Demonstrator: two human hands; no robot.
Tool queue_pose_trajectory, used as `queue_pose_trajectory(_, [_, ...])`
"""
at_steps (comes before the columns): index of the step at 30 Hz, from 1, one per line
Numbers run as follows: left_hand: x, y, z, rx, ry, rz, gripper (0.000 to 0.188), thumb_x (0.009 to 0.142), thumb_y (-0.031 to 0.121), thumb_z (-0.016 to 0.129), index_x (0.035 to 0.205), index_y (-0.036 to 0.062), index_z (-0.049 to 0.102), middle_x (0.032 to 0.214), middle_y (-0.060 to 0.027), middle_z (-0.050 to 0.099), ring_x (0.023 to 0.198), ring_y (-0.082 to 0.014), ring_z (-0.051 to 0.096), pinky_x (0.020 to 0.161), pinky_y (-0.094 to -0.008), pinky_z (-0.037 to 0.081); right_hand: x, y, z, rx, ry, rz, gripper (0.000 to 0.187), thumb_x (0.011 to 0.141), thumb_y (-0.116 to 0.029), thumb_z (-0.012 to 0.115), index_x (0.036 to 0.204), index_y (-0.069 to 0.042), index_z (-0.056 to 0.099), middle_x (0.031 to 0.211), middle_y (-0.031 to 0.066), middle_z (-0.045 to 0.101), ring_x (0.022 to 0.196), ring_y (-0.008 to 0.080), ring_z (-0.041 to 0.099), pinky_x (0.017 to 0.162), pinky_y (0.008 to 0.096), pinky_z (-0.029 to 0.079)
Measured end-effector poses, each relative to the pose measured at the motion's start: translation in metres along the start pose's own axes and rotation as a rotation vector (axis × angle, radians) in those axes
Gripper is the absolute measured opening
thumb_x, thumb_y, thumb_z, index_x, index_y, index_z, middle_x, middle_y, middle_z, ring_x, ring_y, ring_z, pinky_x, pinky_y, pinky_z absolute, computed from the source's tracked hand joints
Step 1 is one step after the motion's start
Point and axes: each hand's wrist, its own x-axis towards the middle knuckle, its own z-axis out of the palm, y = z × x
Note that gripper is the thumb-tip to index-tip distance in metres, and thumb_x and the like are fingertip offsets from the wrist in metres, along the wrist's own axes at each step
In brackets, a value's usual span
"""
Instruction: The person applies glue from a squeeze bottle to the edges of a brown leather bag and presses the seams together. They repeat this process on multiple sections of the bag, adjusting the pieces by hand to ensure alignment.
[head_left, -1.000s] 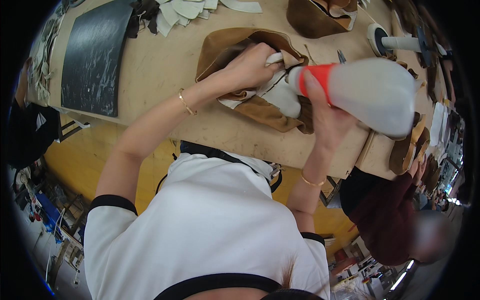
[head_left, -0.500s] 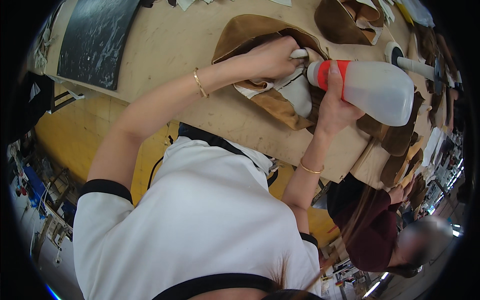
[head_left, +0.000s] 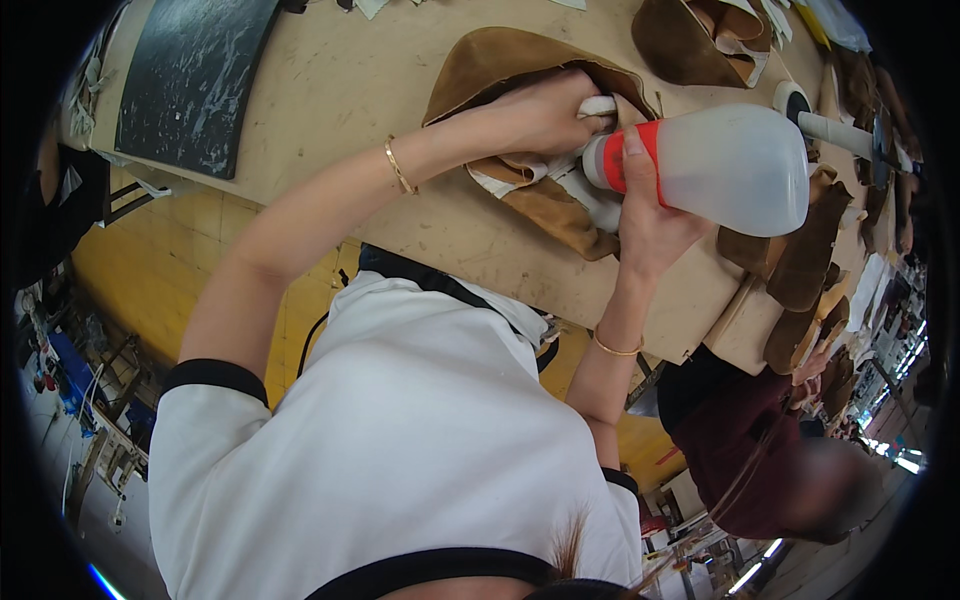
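Note:
A brown suede piece with a pale lining [head_left: 555, 212] lies folded open on the table. My left hand [head_left: 555, 112] reaches inside it, fingers curled closed on its inner edge. Something white and rounded [head_left: 598, 106] shows at those fingers; I cannot tell whether it is a wrap or a fold of lining. My right hand [head_left: 655, 225] is wrapped around a translucent squeeze bottle [head_left: 735, 165] with a red band. The bottle is tilted nearly level, its white cap end pointing left over the lining. The nozzle tip is hidden from me.
A black board [head_left: 195, 85] with pale smears lies at the table's left. Another brown suede piece [head_left: 680, 45] sits at the far right. Several brown pieces [head_left: 800, 260] and a white roll [head_left: 835, 135] lie along the right side. A co-worker in a maroon top [head_left: 735, 455] is at the lower right.
My right hand has moved the bottle left and slightly down, deeper over the suede piece. My left hand has barely moved. The co-worker has shifted slightly.

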Motion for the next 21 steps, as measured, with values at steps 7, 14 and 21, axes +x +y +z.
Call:
queue_pose_trajectory(7, [0.004, -0.005, 0.002, 0.034, -0.071, -0.02, 0.031, 0.089, 0.027, 0.058, 0.107, 0.0018, 0.062, 0.093, -0.0161, 0.067, 0.086, -0.0241, 0.063, 0.077, -0.0341, 0.048, -0.007, -0.006, -0.005, 0.095, -0.027, 0.141, 0.045, 0.069, -0.014, 0.083, 0.101, 0.003, 0.058, 0.096, 0.0111, 0.061, 0.084, 0.0199, 0.06, 0.079, 0.0334, 0.05])
queue_pose_trajectory(14, [0.004, -0.009, 0.005, 0.03, -0.058, 0.034, 0.029, 0.09, 0.024, 0.058, 0.109, 0.0015, 0.061, 0.096, -0.0148, 0.067, 0.088, -0.0227, 0.064, 0.08, -0.034, 0.048, -0.014, -0.014, -0.002, 0.257, -0.018, 0.167, 0.034, 0.072, -0.009, 0.08, 0.097, 0.004, 0.06, 0.093, 0.0108, 0.062, 0.084, 0.0171, 0.059, 0.079, 0.0323, 0.05])
queue_pose_trajectory(21, [0.009, -0.013, 0.007, 0.027, -0.057, 0.0, 0.029, 0.09, 0.023, 0.058, 0.109, 0.002, 0.061, 0.097, -0.0144, 0.068, 0.089, -0.023, 0.064, 0.08, -0.034, 0.048, 0.0, -0.005, -0.009, -0.167, -0.043, -0.067, 0.036, 0.073, -0.009, 0.079, 0.1, 0.004, 0.06, 0.097, 0.0107, 0.062, 0.085, 0.0167, 0.059, 0.08, 0.032, 0.049])
